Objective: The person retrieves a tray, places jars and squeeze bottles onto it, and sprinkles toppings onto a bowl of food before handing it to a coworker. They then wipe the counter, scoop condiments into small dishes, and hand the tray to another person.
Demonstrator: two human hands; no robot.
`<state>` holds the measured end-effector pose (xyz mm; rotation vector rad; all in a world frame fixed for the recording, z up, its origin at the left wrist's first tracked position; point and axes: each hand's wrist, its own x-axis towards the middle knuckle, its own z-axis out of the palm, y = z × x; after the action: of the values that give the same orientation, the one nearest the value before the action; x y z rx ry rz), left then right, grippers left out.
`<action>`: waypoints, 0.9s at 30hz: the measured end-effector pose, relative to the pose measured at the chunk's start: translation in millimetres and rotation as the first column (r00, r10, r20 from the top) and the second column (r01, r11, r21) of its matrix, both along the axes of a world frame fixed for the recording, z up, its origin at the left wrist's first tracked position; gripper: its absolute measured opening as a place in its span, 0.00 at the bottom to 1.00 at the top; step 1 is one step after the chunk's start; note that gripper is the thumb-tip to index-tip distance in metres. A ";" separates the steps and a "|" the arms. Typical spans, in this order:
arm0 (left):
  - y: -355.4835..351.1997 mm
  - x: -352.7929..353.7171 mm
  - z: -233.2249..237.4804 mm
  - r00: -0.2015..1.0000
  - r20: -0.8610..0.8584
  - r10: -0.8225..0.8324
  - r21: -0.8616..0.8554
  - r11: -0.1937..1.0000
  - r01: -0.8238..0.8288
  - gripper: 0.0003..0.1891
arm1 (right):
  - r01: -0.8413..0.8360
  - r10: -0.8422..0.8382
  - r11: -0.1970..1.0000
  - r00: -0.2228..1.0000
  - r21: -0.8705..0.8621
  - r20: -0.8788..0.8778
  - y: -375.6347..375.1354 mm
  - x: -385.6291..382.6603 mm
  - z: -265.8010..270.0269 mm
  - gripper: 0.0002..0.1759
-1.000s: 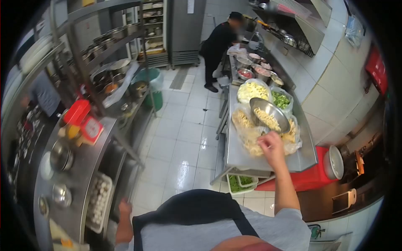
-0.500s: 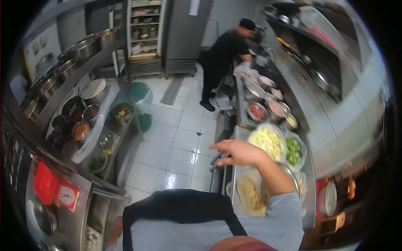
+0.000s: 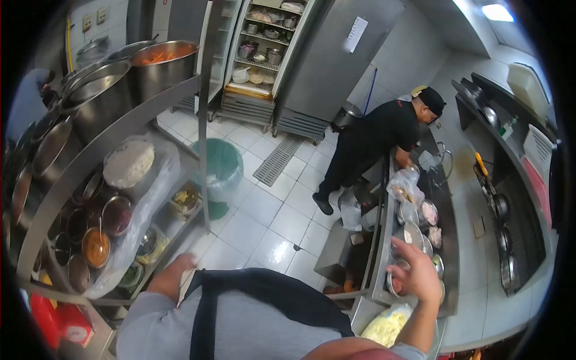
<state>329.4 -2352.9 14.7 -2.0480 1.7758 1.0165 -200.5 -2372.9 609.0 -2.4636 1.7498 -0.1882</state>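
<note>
My right hand [image 3: 416,275] is raised over the right counter [image 3: 371,295], fingers spread and bent, with nothing in them. It overlaps a metal bowl with red contents [image 3: 394,284] in this view. Below my right forearm sits a bag of pale yellow chopped food [image 3: 384,327]. My left hand [image 3: 180,266] hangs low by my left side, near the shelf unit, its fingers blurred. A strip of whitish material [image 3: 186,287] shows right beside its wrist.
A person in black [image 3: 375,141] leans over the counter ahead, by a plastic bag [image 3: 405,185] and several metal bowls. Left stands a metal shelf unit [image 3: 129,117] with pots. Beyond it are a green bin [image 3: 217,168], a floor drain [image 3: 279,159] and an open fridge [image 3: 264,45].
My view has turned and moved forward along the aisle. My right hand has gone from above the yellow food to the metal bowls. My left hand has come further into sight.
</note>
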 end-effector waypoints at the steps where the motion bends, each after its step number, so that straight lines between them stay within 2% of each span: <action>1: -51.5 -18.8 35.6 0.984 -0.126 0.128 -0.117 0.983 -0.143 0.30 | 0.039 -0.039 0.999 0.999 0.017 0.019 -17.7 -9.1 2.1 0.36; 2: -104.9 -34.0 74.2 0.984 -0.175 0.027 -0.245 0.967 -0.070 0.29 | 0.016 -0.014 1.000 0.996 -0.019 0.087 -38.7 -23.8 -1.7 0.36; 3: -156.1 -47.3 98.9 0.968 -0.236 0.087 -0.257 0.955 -0.149 0.27 | 0.034 -0.032 0.999 0.992 -0.010 0.123 -59.2 -33.4 -1.0 0.37; 5: -236.9 -62.3 122.2 0.898 -0.441 -0.010 -0.434 0.878 -0.203 0.27 | 0.063 -0.058 0.997 0.989 -0.034 0.134 -106.9 -49.5 -3.1 0.38; 8: -303.5 -85.8 164.7 0.850 -0.507 0.143 -0.417 0.823 -0.387 0.28 | 0.100 -0.089 0.993 0.983 -0.060 0.158 -189.2 -72.2 -3.8 0.38; 10: -339.7 -84.8 153.0 0.836 -0.483 0.261 -0.475 0.724 -0.500 0.29 | 0.160 -0.156 0.987 0.979 -0.024 0.130 -248.5 -72.4 4.5 0.37; 11: -359.6 -78.0 143.9 0.824 -0.470 0.318 -0.514 0.660 -0.548 0.29 | 0.125 -0.118 0.990 0.986 -0.060 0.116 -282.4 -79.1 3.5 0.37; 12: -385.6 -56.6 111.6 0.640 -0.635 0.432 -0.377 0.550 -0.745 0.33 | 0.098 -0.090 0.988 0.994 -0.116 0.069 -315.9 -77.4 4.2 0.38; 14: -426.6 -22.7 90.6 0.433 -0.631 0.644 -0.375 0.235 -0.897 0.34 | 0.019 -0.016 0.986 1.000 -0.165 0.020 -379.4 -64.9 8.9 0.38; 15: -443.1 11.2 63.8 0.123 -0.890 0.438 -0.120 0.036 -0.992 0.34 | -0.033 0.037 0.987 0.999 -0.160 0.020 -409.7 -52.8 9.9 0.38; 17: -472.0 42.5 69.8 -0.062 -0.949 0.308 -0.008 -0.220 -0.975 0.34 | -0.135 0.139 0.985 0.990 -0.104 0.034 -462.8 -30.3 10.8 0.37; 18: -485.4 55.2 100.0 0.059 -0.874 0.482 -0.233 -0.310 -0.922 0.35 | -0.187 0.190 0.981 0.980 -0.060 0.055 -488.0 -18.5 9.7 0.37; 20: -518.7 92.3 129.7 -0.061 -0.896 0.440 -0.138 -0.408 -0.903 0.37 | -0.270 0.268 0.963 0.958 0.010 0.107 -535.6 -0.1 6.0 0.37; 22: -558.2 138.0 160.2 -0.168 -0.917 0.363 -0.039 -0.499 -0.866 0.40 | -0.230 0.222 0.973 0.959 0.023 0.175 -577.1 2.8 -2.0 0.37; 24: -605.7 171.1 201.7 -0.265 -0.875 0.405 -0.057 -0.630 -0.775 0.41 | -0.134 0.130 0.991 0.965 0.002 0.227 -616.7 -2.8 -8.6 0.38; 25: -632.2 186.6 212.9 -0.316 -0.849 0.423 -0.071 -0.685 -0.725 0.41 | -0.073 0.081 0.996 0.984 -0.055 0.156 -633.6 -3.7 -9.5 0.38; 27: -688.1 227.8 230.4 -0.238 -0.857 0.456 -0.164 -0.681 -0.714 0.43 | 0.039 -0.034 0.983 0.999 -0.181 0.030 -670.1 -3.9 -10.1 0.38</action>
<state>557.2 -3041.0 245.1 -4.4826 -0.7655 0.1301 -204.5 -3043.1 598.9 -2.5395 1.8440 -0.3993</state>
